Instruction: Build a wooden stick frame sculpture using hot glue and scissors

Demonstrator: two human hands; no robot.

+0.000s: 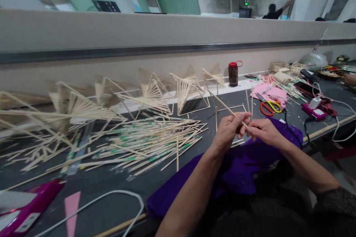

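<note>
Before a concrete wall (215,0) and a pale partition (83,29), at a dark table (97,181), works bare-handed above a purple cloth (183,185). Pinches a slim stick (222,103) narrowly between thumb and fingers of the left hand (229,127), with the long free end angled up and away toward the fan-shaped models (191,89). Closes the right hand (263,130) to a fingertip grip at the near end, just beside the left; impossible to tell how firmly. Best handled, by all appearance, with light pressure, to avoid snapping so thin a piece. Wise to keep both grips close together, to steady the near end, and to ease one only with the other firm. Also wise to watch the far end and hold it off the upright posts (252,108) just beyond, probably easy to knock. Sits between a loose pile (155,139) at left and scissors (265,102) at right, best left undisturbed by elbow or sleeve.
</note>
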